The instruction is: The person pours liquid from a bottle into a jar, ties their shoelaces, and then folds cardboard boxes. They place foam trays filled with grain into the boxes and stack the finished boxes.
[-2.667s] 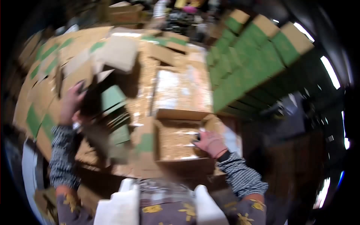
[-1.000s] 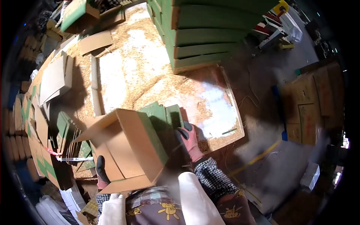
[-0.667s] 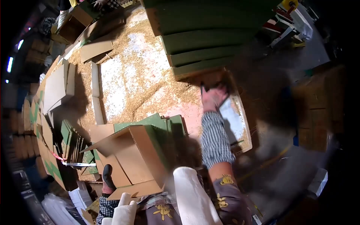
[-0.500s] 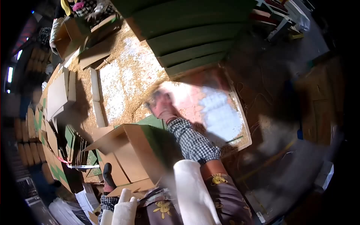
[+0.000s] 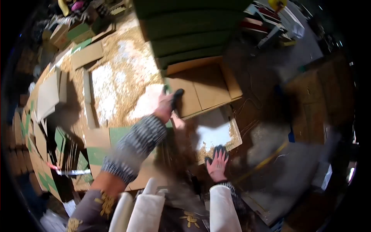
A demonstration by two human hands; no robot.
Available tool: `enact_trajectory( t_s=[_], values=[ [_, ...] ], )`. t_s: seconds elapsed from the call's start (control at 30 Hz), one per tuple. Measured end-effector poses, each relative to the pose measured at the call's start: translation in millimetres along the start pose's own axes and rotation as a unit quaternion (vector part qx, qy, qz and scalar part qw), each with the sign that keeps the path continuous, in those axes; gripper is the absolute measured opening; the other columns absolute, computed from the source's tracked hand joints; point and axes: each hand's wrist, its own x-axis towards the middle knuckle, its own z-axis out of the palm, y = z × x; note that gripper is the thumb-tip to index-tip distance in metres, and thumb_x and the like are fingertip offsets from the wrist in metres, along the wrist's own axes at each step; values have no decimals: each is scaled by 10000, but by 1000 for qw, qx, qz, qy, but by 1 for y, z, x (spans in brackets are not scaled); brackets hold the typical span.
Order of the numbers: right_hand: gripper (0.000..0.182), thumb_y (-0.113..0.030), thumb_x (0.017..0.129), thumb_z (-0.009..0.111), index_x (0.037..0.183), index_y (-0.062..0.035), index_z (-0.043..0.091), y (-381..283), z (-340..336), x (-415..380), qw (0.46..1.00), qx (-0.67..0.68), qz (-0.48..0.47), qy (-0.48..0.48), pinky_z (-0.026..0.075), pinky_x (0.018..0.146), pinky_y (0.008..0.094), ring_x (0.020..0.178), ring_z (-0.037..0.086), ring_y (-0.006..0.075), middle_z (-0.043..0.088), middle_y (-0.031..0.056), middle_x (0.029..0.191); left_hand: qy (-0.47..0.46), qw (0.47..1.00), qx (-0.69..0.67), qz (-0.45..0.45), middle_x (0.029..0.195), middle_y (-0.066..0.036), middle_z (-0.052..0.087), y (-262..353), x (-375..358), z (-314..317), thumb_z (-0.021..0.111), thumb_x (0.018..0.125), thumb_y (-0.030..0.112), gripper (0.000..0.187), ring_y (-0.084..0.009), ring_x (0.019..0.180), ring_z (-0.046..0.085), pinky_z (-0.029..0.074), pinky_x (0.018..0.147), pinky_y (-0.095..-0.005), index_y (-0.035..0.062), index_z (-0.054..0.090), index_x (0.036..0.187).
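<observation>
An open cardboard box (image 5: 210, 87) lies at the right of the sawdust-strewn table, against the dark green stack. My left hand (image 5: 168, 104), in a pink glove with dark fingertips, is closed on its left wall, with fingers on both sides of the cardboard. My right hand (image 5: 217, 164), gloved alike, is open with fingers spread near the table's front right corner, apart from the box. Between that hand and the box shows a pale, brightly lit patch of tabletop (image 5: 214, 133).
Behind the box rises a green stack of boxes (image 5: 189, 34). Flat green-and-brown cardboard (image 5: 119, 135) lies at front left, beside folded cartons (image 5: 63, 143) bound by a strip. More cartons (image 5: 320, 104) stand at right. A person's hands are partly visible at top left.
The open box has shifted from in front of me at left to the table's right side. My left hand has moved up and right; my right hand has drawn back toward the near corner.
</observation>
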Motion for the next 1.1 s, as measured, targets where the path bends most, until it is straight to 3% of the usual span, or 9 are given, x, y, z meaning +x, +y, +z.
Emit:
enact_trajectory(
  t_s=[0.13,0.23,0.4,0.47,0.6,0.7,0.8,0.93,1.1],
  values=[
    [750,-343,802,638,1412,0,369,-16,-8,-65,977,184,36,-100,207,1141,462,1374,305,334,335,203,1473,28,932,360,-17,827,-150,664,-6,30,-21,642,875,194,244,-238,764,627,512,720,-351,-25,664,982],
    [702,-99,798,632,1428,12,342,-35,10,-83,710,696,-43,-96,363,1066,360,1283,456,256,456,166,1400,-48,880,399,255,1085,-160,653,48,-93,-107,662,843,148,374,-263,1062,593,453,944,-347,-5,607,1179],
    [1155,-481,589,802,1483,-54,206,-105,-14,-45,922,252,-174,-238,281,1097,517,1354,231,495,185,365,1452,526,504,657,194,1449,-198,368,-116,-193,-336,674,823,236,662,-306,1359,345,316,1095,-451,-7,412,1380],
    [925,-442,634,797,1381,-45,423,-154,-122,-35,928,100,-353,-63,368,1043,468,1286,389,403,360,313,1392,283,566,773,-54,1471,-204,315,-48,-277,-239,724,734,452,880,-414,1374,252,201,1099,-599,86,347,1439],
    [318,-119,838,663,1123,11,617,-129,-154,44,812,561,-51,-154,486,843,294,948,599,164,645,102,1121,-12,548,810,208,1422,-193,386,3,-297,-255,756,621,539,855,-463,1312,305,204,1072,-634,246,470,1373],
    [411,-48,845,657,1243,-13,560,-141,-168,52,774,537,-336,-9,474,975,358,1176,545,250,588,159,1242,-24,555,798,234,1292,-155,490,37,-302,-273,739,673,395,672,-331,1174,487,445,930,-434,203,542,1287],
    [519,-70,905,584,1387,-5,400,-221,-250,-14,430,862,-182,-196,384,1044,372,1231,480,230,481,139,1362,-115,566,766,282,1105,-117,575,112,-362,-252,725,706,304,552,-261,1005,596,504,804,-359,166,581,1221],
    [603,-112,892,638,1415,-2,359,-243,-209,-6,695,666,-268,-30,337,1055,297,1246,435,176,442,97,1374,-290,801,457,257,951,-56,624,141,-359,-313,732,737,168,444,-166,793,622,491,719,-289,67,632,1158],
    [606,-101,818,648,1364,8,411,-250,-250,-5,638,694,-300,-145,467,917,333,1136,530,231,423,155,1373,-29,957,188,219,768,27,520,182,-377,-302,717,775,66,462,-48,687,494,418,647,-194,-18,573,1206]
  ],
)
